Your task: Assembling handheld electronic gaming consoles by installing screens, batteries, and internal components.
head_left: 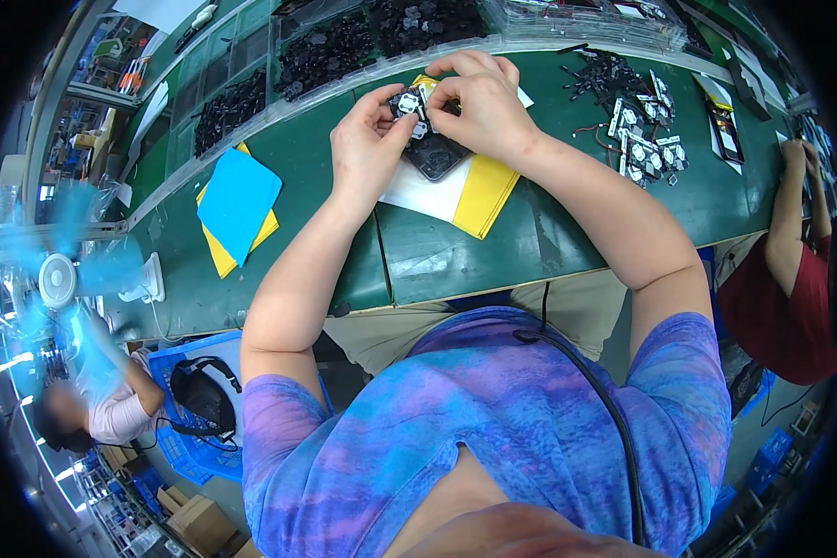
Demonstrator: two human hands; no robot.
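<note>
The tabletop is green, the sheet blue, the small part black-and-white, the shirt mottled blue-purple.

The black casing looks glossy, the tabletop smooth.

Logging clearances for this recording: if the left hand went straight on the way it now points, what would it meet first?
The left hand would first meet the small black-and-white part already at its fingertips; just past it, probably the right hand, though depth there is unclear.
</note>
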